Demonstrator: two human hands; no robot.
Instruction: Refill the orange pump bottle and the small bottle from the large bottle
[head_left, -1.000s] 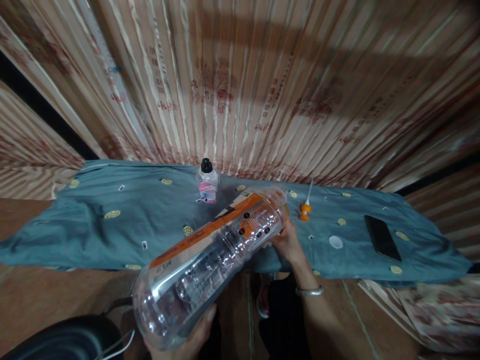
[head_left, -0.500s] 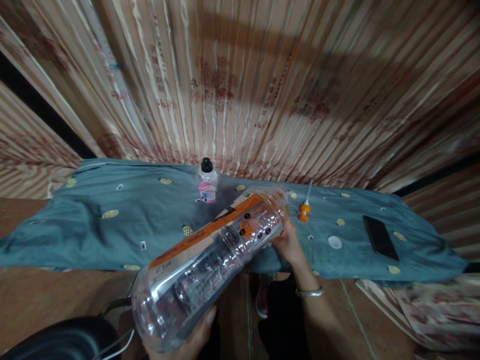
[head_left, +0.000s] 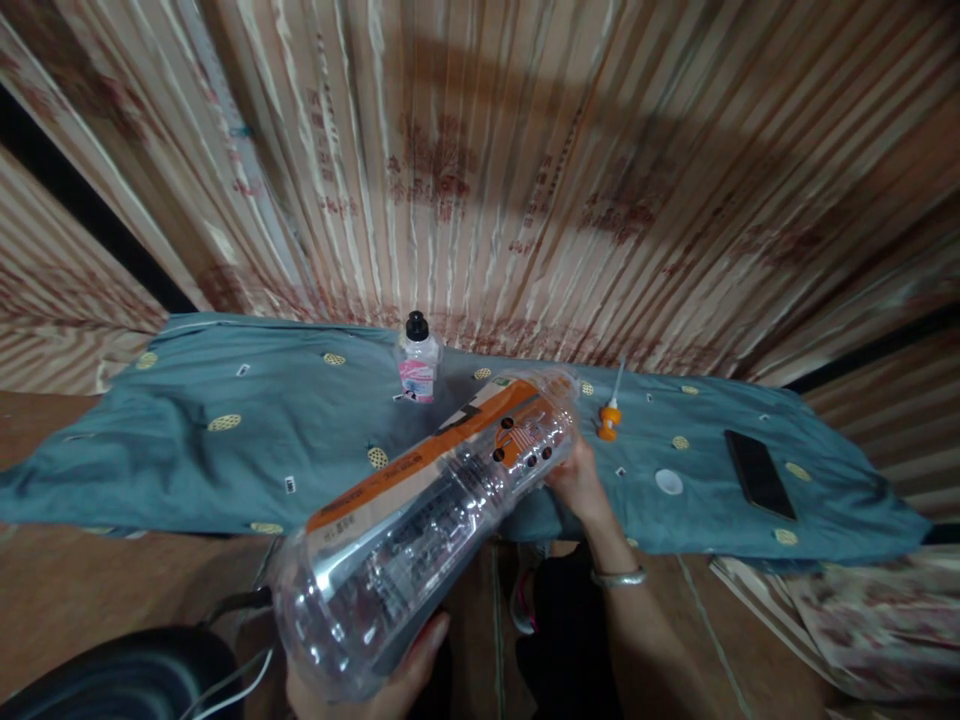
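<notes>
A large clear plastic bottle (head_left: 420, 540) with an orange and cream label lies tilted across my view, its narrower end up to the right. My left hand (head_left: 390, 680) cups the wide base from below, thumb along the side. Around the narrow end my right hand (head_left: 577, 475) is closed, with its fingers mostly hidden behind the plastic. Beyond the bottle, a small clear bottle (head_left: 418, 372) with a black cap and pink label stands upright on the cloth. Right of my right hand is an orange pump top (head_left: 609, 420) with a pale tube.
The teal pineapple-print cloth (head_left: 187, 460) covers a long low surface. On its right lie a white disc (head_left: 669, 482) and a black phone (head_left: 759, 474). A striped curtain (head_left: 480, 180) hangs behind. At lower left are a round black object (head_left: 127, 675) and a white cable (head_left: 236, 690).
The large bottle has shifted slightly right and turned a little about its length, both hands staying on it. Everything on the cloth stays in place.
</notes>
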